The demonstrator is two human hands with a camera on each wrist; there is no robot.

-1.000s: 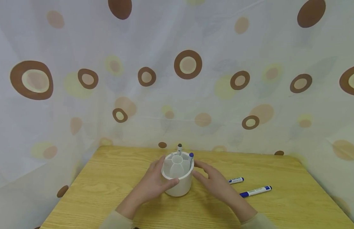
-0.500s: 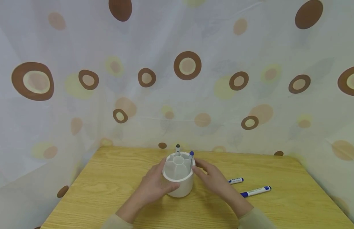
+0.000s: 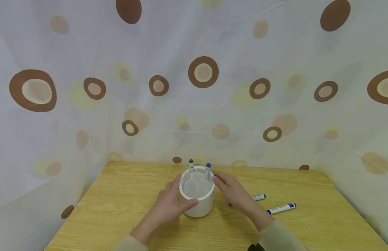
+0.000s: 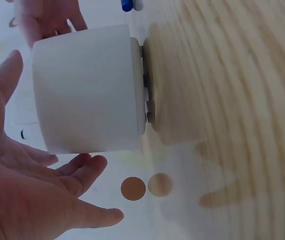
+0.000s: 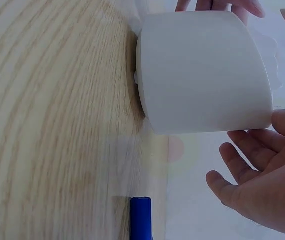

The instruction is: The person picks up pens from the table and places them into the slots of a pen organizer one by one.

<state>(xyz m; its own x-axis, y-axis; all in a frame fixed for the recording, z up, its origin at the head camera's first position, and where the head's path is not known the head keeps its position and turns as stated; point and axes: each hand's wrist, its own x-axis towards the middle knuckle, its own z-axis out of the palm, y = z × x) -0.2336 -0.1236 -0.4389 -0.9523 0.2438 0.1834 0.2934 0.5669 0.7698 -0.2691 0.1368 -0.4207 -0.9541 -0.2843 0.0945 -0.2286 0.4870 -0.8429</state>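
Nearest you, pale sleeves (image 3: pixel 278 237) end at your wrists, with a small black object (image 3: pixel 256 247) against the right cuff. Your left hand (image 3: pixel 169 205) curves round the left side of a white divided holder (image 3: pixel 203 207), fingers spread partway, some tips on its wall, the thumb across its near side by the rim. Your right hand (image 3: pixel 234 191) holds the opposite side, thumb against the wall near the rim, fingers loosely bent, some touching and others clear. Between your hands, the holder is upright on the desk (image 3: pixel 125 195), dividers radiating from a round central cup. Two markers stand in its far compartments: a dark-tipped one (image 3: pixel 191 165) toward your left hand, a blue-tipped one (image 3: pixel 208 167) near your right fingertips. To the right of your right hand lies a blue-ended marker (image 3: pixel 282 208); slightly beyond it, a second marker (image 3: pixel 259 197) is partly hidden by that hand. Past both hands hangs a pale spotted sheet (image 3: pixel 228 111).
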